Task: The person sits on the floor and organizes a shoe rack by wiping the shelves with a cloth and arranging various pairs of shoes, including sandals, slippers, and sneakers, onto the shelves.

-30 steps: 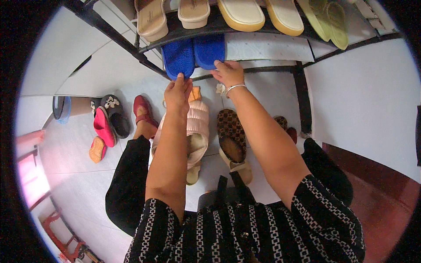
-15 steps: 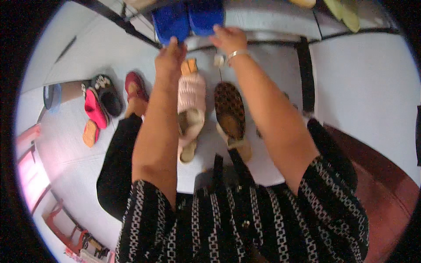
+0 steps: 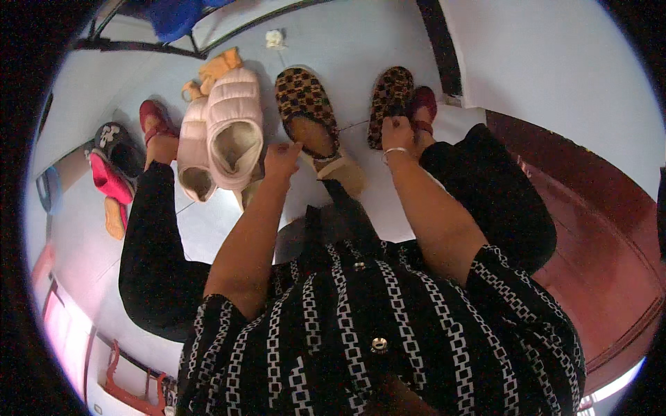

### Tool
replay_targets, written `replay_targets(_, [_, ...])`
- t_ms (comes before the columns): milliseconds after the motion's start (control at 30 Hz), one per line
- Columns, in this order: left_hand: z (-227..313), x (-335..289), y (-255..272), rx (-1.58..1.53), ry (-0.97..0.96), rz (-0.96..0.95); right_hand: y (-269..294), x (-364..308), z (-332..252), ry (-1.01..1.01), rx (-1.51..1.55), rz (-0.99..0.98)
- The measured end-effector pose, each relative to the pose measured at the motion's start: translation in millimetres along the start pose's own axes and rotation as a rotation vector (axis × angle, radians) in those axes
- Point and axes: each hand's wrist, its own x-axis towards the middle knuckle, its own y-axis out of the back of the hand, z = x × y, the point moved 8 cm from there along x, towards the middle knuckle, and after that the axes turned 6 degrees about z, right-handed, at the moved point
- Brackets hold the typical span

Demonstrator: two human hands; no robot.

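Observation:
A pair of brown-and-black checkered slippers lies on the floor, the left slipper (image 3: 302,90) in the middle and the right slipper (image 3: 392,89) beside my right shoe. My right hand (image 3: 401,135) is closed on the right slipper's heel end. By the side edge of the left slipper is my left hand (image 3: 281,163), its fingers bent together; whether they grip that edge is unclear. Pink padded slippers (image 3: 234,90) stand to the left of it, one overlapping the other. Just behind the left checkered slipper sits a beige shoe (image 3: 343,175), partly hidden.
A rack (image 3: 132,47) with blue slippers (image 3: 173,19) stands at the far left. Orange footwear (image 3: 218,64) touches the pink pair. A small white object (image 3: 275,38) lies further out. Black slippers (image 3: 119,149) and bright pink slippers (image 3: 109,177) are at left, a brown-red panel (image 3: 590,263) at right.
Both my hands have left the blue slippers on the rack and come down to the checkered slippers on the floor. The view has tipped toward the floor and my body.

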Motion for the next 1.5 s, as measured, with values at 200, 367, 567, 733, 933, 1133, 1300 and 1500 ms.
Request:
replay_targets(200, [-7,42,-9,-0.11,-0.116,0.011,-55,25,38,-0.019,-0.071,-0.083])
replay_targets(367, [-9,60,-16,-0.108,0.015,-0.129,-69,33,24,-0.172,-0.047,-0.285])
replay_targets(567, [22,45,1,-0.17,0.031,-0.166,-82,35,-3,-0.113,0.236,-0.236])
replay_targets(733, [57,36,-4,-0.299,-0.29,-0.135,-8,39,-78,0.203,0.558,0.055])
replay_targets(933, [78,1,-2,-0.412,-0.544,0.022,40,-95,-219,0.827,0.051,-0.221])
replay_targets(1133, [141,-65,19,-0.603,-0.499,-0.178,77,-107,-235,0.86,0.416,-0.308])
replay_targets(1300, [161,-88,9,-0.645,-0.39,-0.24,79,-53,-200,0.513,0.597,-0.182])
replay_targets(1500, [165,-70,2,-0.665,-0.479,-0.215,69,-43,-194,0.386,0.886,-0.31])
